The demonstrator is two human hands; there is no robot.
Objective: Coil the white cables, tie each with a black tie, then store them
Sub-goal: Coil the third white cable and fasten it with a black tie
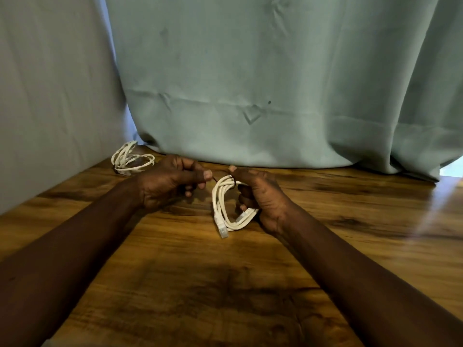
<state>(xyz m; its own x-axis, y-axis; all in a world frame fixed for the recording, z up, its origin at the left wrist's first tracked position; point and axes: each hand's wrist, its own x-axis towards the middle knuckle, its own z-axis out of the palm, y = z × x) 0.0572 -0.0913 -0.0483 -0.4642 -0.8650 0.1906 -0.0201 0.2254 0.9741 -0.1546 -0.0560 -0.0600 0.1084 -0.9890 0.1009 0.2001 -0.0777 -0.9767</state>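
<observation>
A coiled white cable (221, 204) stands upright on the wooden table (175, 259), its clear plug hanging at the bottom. My right hand (258, 196) grips the coil's right side, fingers curled through the loop. A thin black tie (217, 180) wraps the top of the coil. My left hand (172, 184) pinches the tie's free end between thumb and fingers, just left of the coil. A second white cable coil (130, 159) lies at the table's far left corner, by the wall.
A teal curtain (263, 96) hangs along the table's back edge, its hem resting on the wood. A pale wall (50, 96) bounds the left side. Bare wood lies in front of my hands and off to the right.
</observation>
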